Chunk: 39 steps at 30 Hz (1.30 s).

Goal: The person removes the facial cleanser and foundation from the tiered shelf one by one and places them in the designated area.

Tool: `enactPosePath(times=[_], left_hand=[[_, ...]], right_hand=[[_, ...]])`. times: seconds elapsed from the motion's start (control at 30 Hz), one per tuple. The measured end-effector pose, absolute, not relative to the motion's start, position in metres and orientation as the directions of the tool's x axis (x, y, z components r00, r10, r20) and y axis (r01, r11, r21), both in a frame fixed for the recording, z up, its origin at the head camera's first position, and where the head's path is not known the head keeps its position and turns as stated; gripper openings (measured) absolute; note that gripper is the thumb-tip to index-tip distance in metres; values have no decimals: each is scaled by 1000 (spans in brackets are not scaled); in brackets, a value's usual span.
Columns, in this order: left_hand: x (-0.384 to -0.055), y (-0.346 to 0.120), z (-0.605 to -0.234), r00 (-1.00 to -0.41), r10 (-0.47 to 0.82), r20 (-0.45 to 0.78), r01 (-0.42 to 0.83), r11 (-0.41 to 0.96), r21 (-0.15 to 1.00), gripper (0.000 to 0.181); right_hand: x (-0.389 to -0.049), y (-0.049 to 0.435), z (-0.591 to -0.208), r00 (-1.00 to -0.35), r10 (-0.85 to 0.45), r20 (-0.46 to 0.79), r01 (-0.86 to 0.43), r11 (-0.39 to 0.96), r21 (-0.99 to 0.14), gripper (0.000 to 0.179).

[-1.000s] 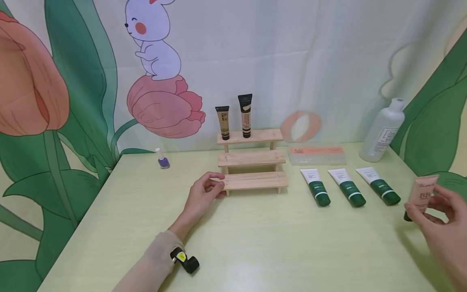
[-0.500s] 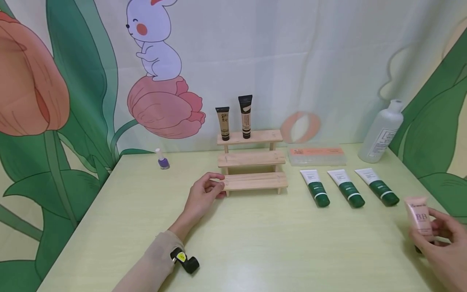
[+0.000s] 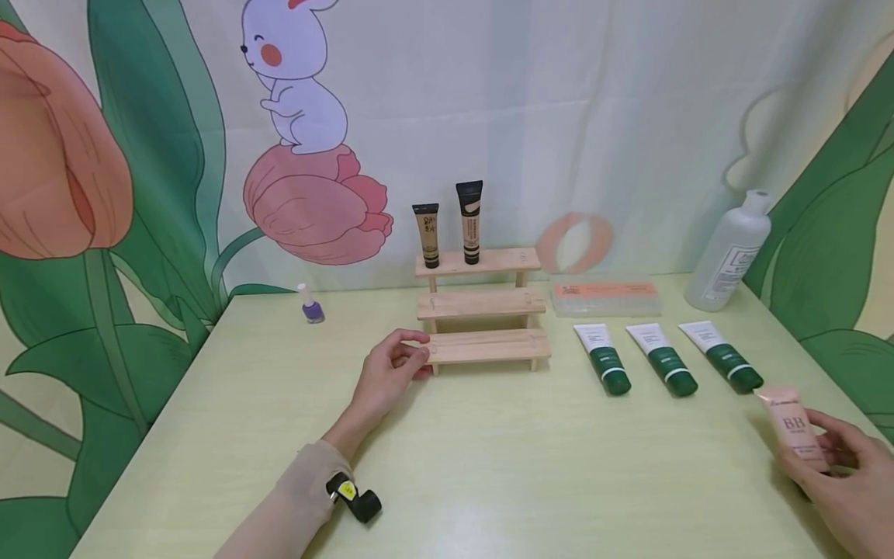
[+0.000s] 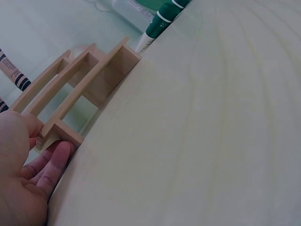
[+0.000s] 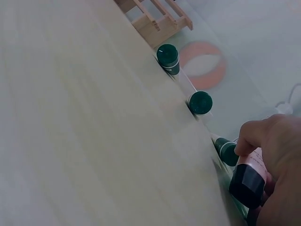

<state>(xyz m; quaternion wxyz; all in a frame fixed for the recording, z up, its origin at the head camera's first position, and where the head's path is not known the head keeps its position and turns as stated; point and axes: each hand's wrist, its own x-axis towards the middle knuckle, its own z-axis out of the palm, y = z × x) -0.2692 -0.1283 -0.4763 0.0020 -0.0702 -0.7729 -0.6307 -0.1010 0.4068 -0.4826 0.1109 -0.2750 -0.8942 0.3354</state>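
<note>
My left hand point(image 3: 391, 365) holds the left end of the lowest step of a three-tier wooden display stand point(image 3: 489, 347). In the left wrist view its fingers point(image 4: 57, 162) lie against the end leg of the stand. At the right side of the table my right hand point(image 3: 848, 473) grips a pink BB cream tube point(image 3: 795, 428), tilted with its flat end up and leftward. The tube's black cap point(image 5: 248, 185) shows in the right wrist view. Two cosmetic tubes stand on the top step: a gold one point(image 3: 428, 235) and a taller beige-and-black one point(image 3: 471, 223).
Three green-and-white tubes point(image 3: 663, 359) lie in a row right of the stand. Behind them is a clear flat box point(image 3: 606, 296), with a white bottle point(image 3: 729, 252) at the back right corner. A purple nail polish bottle point(image 3: 312, 305) stands at the back left.
My right hand has come down and nearer with the BB cream tube, which now leans further left. The left hand and the stand have kept their place.
</note>
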Motion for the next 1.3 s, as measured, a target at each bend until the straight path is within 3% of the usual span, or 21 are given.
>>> enactPosePath(times=[0.67, 0.93, 1.1, 1.3], left_hand=[[-269, -128, -476, -991, 103, 90, 108, 187, 976, 19], [-271, -129, -477, -990, 112, 91, 109, 170, 979, 20], [-271, -130, -478, -991, 106, 84, 102, 177, 979, 20], [-271, -129, -477, -991, 108, 81, 100, 182, 978, 21]], right_hand=[[-96, 409, -484, -805, 593, 6, 485, 664, -569, 73], [-95, 410, -482, -810, 584, -53, 525, 681, -511, 92], [-97, 413, -481, -803, 592, -66, 528, 656, -539, 101], [-100, 411, -477, -801, 598, -40, 496, 624, -604, 99]])
